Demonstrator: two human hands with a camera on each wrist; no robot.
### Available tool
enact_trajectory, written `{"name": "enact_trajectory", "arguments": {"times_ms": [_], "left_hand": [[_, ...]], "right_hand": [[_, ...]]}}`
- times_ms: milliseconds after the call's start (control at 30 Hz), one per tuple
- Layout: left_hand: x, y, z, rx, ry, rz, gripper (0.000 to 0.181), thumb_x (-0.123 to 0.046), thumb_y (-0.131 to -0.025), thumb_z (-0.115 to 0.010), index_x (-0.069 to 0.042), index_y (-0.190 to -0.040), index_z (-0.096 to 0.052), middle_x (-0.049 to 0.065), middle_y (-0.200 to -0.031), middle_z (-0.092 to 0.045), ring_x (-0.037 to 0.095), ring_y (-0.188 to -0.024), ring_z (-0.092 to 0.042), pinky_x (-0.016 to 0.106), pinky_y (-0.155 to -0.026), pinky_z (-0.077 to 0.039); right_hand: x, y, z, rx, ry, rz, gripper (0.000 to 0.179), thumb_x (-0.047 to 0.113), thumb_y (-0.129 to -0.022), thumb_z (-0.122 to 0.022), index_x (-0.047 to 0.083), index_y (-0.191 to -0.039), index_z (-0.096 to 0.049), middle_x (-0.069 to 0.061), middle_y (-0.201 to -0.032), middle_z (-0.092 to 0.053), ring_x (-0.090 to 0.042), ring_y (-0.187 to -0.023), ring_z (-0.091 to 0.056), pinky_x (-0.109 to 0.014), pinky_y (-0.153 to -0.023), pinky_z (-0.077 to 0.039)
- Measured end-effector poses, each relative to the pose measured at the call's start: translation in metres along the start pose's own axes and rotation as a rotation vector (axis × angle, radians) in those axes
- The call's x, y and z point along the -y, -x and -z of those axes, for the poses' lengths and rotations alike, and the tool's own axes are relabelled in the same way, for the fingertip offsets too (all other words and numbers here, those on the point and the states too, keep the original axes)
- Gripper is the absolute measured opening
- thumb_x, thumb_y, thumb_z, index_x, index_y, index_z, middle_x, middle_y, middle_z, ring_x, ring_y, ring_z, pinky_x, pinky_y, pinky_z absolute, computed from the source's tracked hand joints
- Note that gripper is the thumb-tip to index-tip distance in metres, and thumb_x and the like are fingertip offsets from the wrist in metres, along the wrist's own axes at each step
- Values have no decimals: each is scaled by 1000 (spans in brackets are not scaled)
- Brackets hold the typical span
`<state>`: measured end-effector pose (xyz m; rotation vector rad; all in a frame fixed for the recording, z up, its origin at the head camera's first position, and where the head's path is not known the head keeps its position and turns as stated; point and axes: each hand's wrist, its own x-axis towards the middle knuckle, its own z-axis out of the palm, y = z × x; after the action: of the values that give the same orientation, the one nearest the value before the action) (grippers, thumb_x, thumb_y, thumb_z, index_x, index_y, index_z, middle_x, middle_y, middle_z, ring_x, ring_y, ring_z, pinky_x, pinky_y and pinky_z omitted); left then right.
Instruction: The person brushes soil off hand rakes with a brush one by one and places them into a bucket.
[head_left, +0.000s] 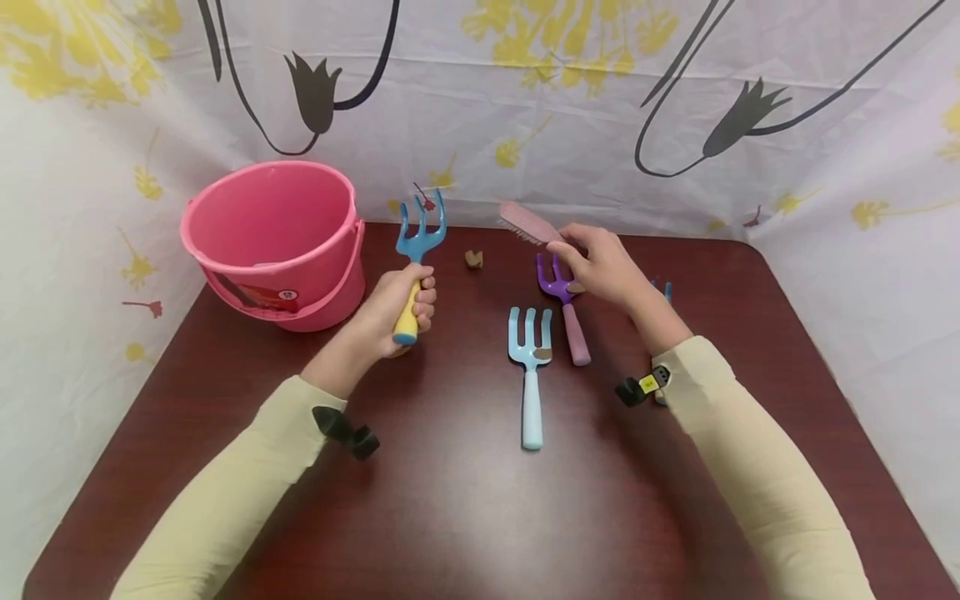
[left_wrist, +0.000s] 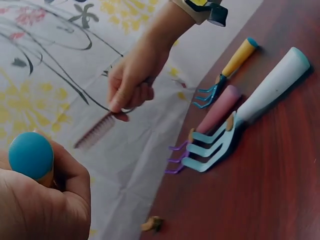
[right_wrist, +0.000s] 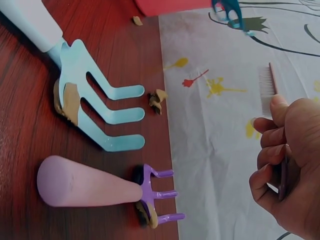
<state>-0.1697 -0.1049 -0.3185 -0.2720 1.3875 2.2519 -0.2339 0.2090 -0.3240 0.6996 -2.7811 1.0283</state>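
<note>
My left hand (head_left: 393,308) grips the yellow handle of a small garden fork (head_left: 422,240) with blue prongs, raised and pointing away from me; its blue handle end shows in the left wrist view. My right hand (head_left: 603,260) holds a pink brush (head_left: 528,222) by its handle, bristles facing down, above the far side of the table. Beneath that hand lies a purple-pronged fork (head_left: 574,335) with a pink handle. A pale blue fork (head_left: 532,408) lies between the hands. Brown lumps (right_wrist: 71,102) stick to both of these forks.
A pink bucket (head_left: 341,292) stands at the back left. A small brown crumb (head_left: 473,259) lies near the table's far edge. Another blue fork with a yellow handle (left_wrist: 240,57) lies at the right, partly hidden under my right arm. A patterned white cloth (head_left: 450,108) hangs behind.
</note>
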Motion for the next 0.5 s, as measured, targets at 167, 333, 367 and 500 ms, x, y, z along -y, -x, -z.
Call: {"name": "enact_trajectory", "arguments": {"times_ms": [167, 333, 367, 500], "left_hand": [[-19, 17, 7, -6, -135, -65, 24, -23, -106, -50, -6, -90, -42, -1, -61, -42, 6, -45, -45, 15, -45, -45], [-43, 33, 18, -21, -161, -89, 23, -21, -106, -48, -5, -91, -41, -2, -62, -42, 5, -45, -45, 15, -44, -44], [-49, 36, 21, -25, -156, -94, 23, -21, -106, -48, -4, -91, -41, -1, -62, -43, 5, -45, -45, 16, -44, -44], [-76, 52, 33, -29, -138, -99, 21, -21, -106, -48, -3, -96, -43, 0, -64, -45, 6, -46, -47, 16, -44, -44]], "right_hand": [[-5, 4, 4, -17, 16, 21, 26, 27, -107, -56, 4, -110, -65, -9, -82, -58, -24, -66, -48, -41, -67, -40], [-10, 6, 7, -42, 33, 21, 27, 28, -106, -57, 3, -110, -67, -9, -78, -57, -24, -65, -47, -40, -64, -38], [-11, 7, 8, -46, 34, 18, 27, 28, -106, -57, 3, -111, -67, -9, -78, -57, -24, -66, -48, -40, -65, -38], [-15, 10, 12, -55, 18, -8, 31, 30, -107, -55, 2, -112, -67, -12, -86, -60, -26, -71, -48, -41, -67, -38]]}}
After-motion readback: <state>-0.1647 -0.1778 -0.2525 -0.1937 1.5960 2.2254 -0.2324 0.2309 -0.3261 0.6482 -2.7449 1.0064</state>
